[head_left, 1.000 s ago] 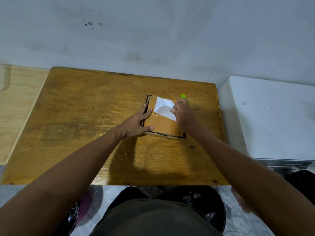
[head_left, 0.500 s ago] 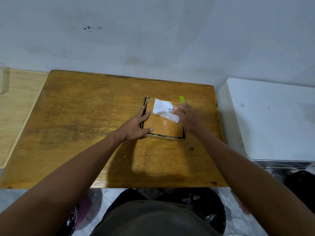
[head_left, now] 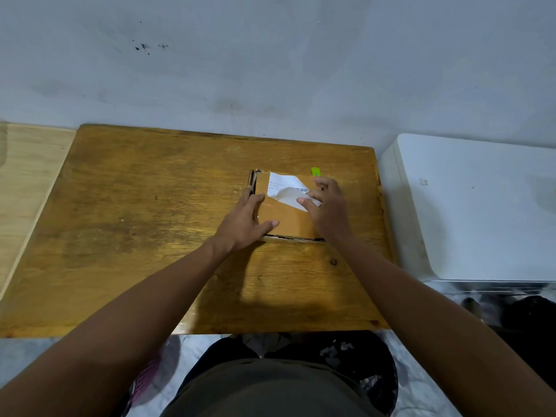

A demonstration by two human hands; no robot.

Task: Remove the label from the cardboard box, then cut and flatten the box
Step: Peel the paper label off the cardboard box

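A flat brown cardboard box [head_left: 285, 216] lies right of centre on a wooden table [head_left: 135, 224]. Its white label [head_left: 285, 189] is wrinkled and partly lifted. The left hand [head_left: 245, 222] presses the box with spread fingers; the right hand [head_left: 328, 210] pinches the label's loose edge.

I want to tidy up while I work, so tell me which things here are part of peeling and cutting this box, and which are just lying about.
Part of the job:
cardboard box, steadied by the left hand
white label, partly peeled, pinched by the right hand
green object behind the box, possibly the cutter, mostly hidden

Just lying about:
white appliance right of the wooden table
pale wooden surface on the left
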